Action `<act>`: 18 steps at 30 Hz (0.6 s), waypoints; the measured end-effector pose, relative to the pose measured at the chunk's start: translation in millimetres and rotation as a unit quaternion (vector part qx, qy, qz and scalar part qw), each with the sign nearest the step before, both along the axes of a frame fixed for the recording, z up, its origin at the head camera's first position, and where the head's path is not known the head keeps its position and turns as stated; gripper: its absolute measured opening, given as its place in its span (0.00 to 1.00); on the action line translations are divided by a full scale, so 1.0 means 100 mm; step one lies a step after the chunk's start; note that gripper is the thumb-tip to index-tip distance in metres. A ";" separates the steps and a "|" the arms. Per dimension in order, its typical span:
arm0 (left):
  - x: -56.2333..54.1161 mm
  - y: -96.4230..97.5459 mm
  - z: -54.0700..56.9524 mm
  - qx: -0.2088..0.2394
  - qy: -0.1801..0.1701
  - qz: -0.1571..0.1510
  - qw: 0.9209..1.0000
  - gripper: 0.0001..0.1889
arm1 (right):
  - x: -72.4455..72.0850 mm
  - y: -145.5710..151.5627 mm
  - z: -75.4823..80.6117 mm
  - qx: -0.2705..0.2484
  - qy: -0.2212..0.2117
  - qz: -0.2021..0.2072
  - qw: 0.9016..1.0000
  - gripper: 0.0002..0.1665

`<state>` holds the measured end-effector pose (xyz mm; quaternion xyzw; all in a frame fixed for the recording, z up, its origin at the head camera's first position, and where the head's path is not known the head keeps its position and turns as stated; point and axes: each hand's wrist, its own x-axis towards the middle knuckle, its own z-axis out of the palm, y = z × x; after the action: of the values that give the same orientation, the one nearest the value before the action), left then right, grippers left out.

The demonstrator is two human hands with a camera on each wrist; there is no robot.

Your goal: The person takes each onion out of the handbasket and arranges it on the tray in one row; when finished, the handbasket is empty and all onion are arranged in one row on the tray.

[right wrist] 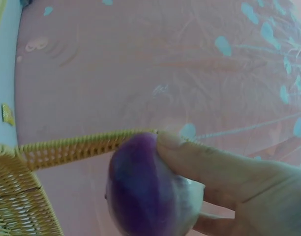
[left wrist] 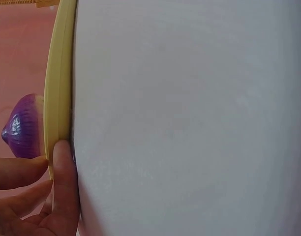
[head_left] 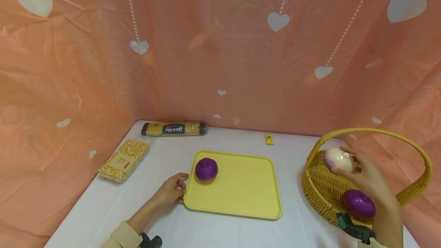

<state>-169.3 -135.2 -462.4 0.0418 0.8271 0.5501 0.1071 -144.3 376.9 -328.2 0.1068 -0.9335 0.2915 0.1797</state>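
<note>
In the head view, a yellow tray (head_left: 241,186) lies on the table with a purple onion (head_left: 206,169) near its upper left corner. My left hand (head_left: 170,190) pinches the tray's left rim, fingertips on either side of the edge in the left wrist view. Over a wicker basket (head_left: 311,186) at the right, my right hand (head_left: 370,175) grips a white-and-purple onion (head_left: 337,159), raised above the basket floor and under the arched handle. The right wrist view shows this onion's purple side (right wrist: 140,187). Another purple onion (head_left: 359,203) sits inside the basket, partly hidden by my right wrist.
A bag of corn kernels (head_left: 124,160) lies along the table's left edge. Behind the tray are a long pack of pasta (head_left: 173,129) and a small yellow packet (head_left: 268,139). A pink curtain (head_left: 220,56) with white hearts hangs around the table.
</note>
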 end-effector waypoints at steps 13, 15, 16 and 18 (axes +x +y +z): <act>-0.01 -0.01 -0.01 0.005 0.002 -0.006 1.000 0.26 | 0.09 -0.27 0.09 -0.010 0.016 0.070 0.997 0.38; -0.01 -0.01 -0.01 0.008 0.001 -0.007 1.000 0.26 | 0.09 -0.32 0.09 -0.015 0.018 0.079 0.997 0.38; -0.01 -0.01 -0.02 0.008 0.001 -0.006 1.000 0.26 | 0.08 -0.34 0.09 -0.016 0.021 0.082 0.996 0.38; -0.01 -0.01 -0.01 0.009 0.001 -0.004 1.000 0.26 | 0.06 -0.39 0.09 -0.018 0.021 0.085 0.996 0.39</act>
<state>-170.7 -136.0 -463.7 0.0468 0.8224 0.5567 0.1078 -138.3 338.0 -319.0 0.1885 -0.9115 0.3203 0.1762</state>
